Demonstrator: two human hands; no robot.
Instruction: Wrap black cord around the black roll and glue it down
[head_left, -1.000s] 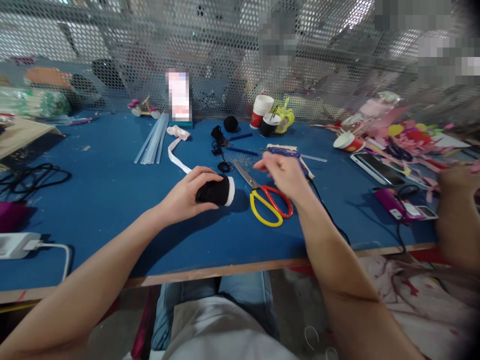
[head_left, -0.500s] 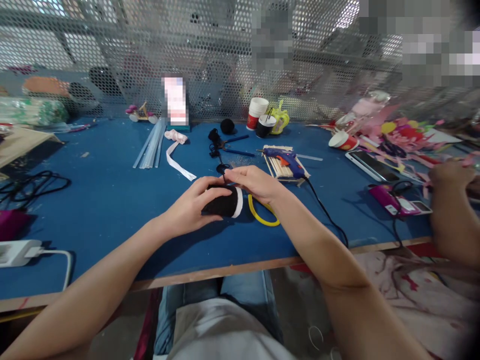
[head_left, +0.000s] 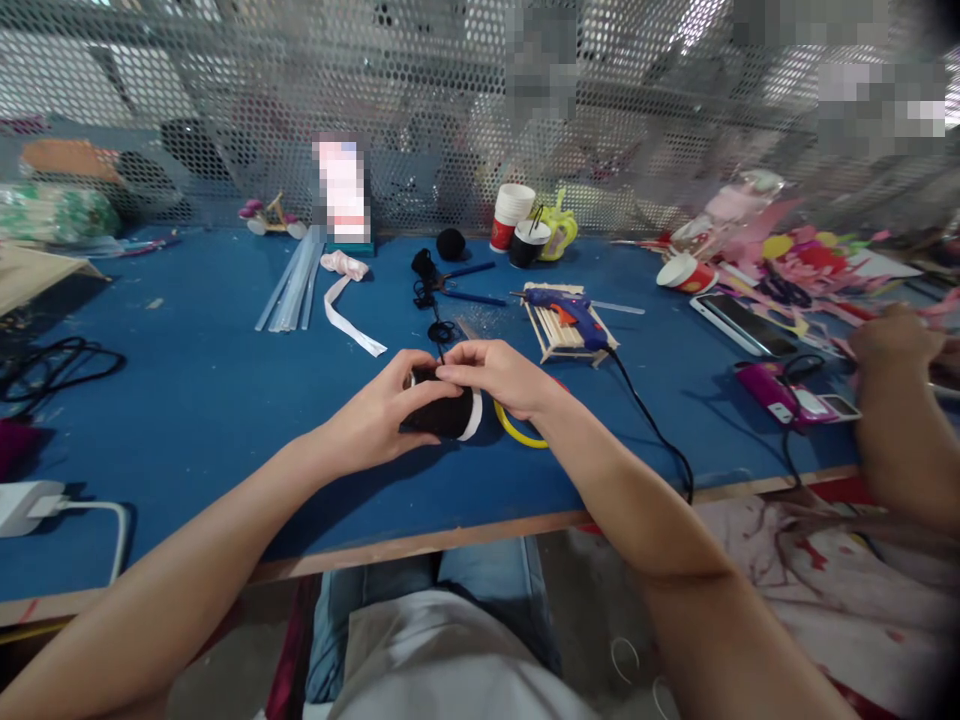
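Brought the right hand (head_left: 502, 375) leftward since a second ago, from above the scissors (head_left: 517, 432) to the black-wrapped cup (head_left: 439, 410), thus covering most of the blades and the red handle. Gripping that cup in the left hand (head_left: 379, 410), between thumb and fingers, tipped on its side with its white rim (head_left: 472, 415) toward the right hand. Pinching with the right thumb and forefinger at the cup's upper side, closed on a strand of black yarn (head_left: 442, 330) leading to a loose coil just beyond the fingertips. Farther beyond the hands, can see blue-handled pliers (head_left: 476, 297) and a black ball (head_left: 451, 244); beyond the left hand, a white ribbon (head_left: 352, 322). Beyond the right hand and to its right, can see a blue glue gun (head_left: 566, 305) lying on a stick rack (head_left: 551, 345); well to its right, another person's hand (head_left: 896, 335).
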